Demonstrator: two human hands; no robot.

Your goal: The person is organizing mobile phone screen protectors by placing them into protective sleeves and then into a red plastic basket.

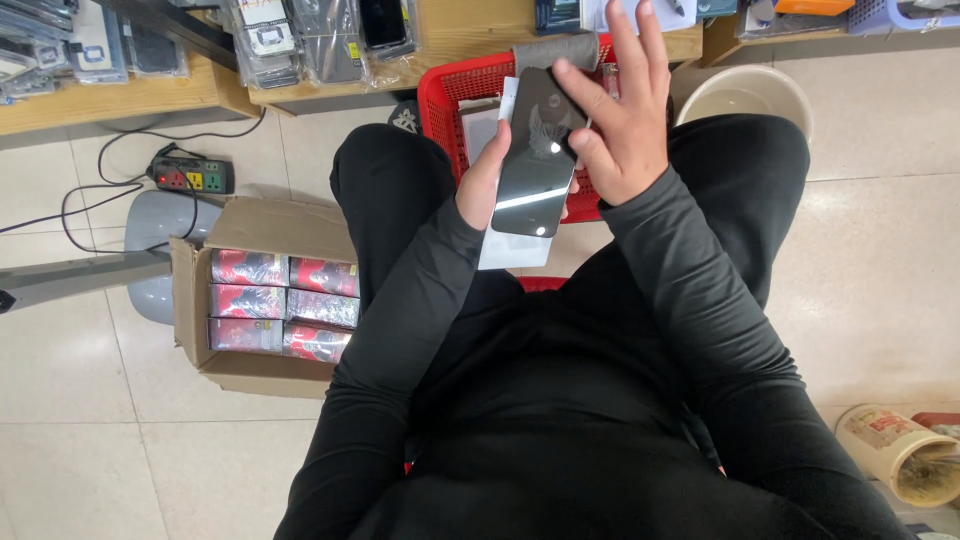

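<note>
I sit in black clothes and look down at my lap. My left hand (484, 180) holds a glossy black phone-shaped glass sheet (533, 170) from its left side, with a white paper sleeve (512, 252) behind it. My right hand (622, 110) rests on the sheet's upper right, thumb and a finger pressing its face, other fingers spread upward. Both hands hover over a red plastic basket (440, 105) in front of my knees.
A cardboard box (255, 228) of red-and-grey packets stands at my left. A power strip (192, 177) with cables lies on the tiled floor. Wooden shelves (140, 95) carry bagged phone cases. A beige bucket (745, 92) stands right, and a paper-wrapped bin (900, 450) at the lower right.
</note>
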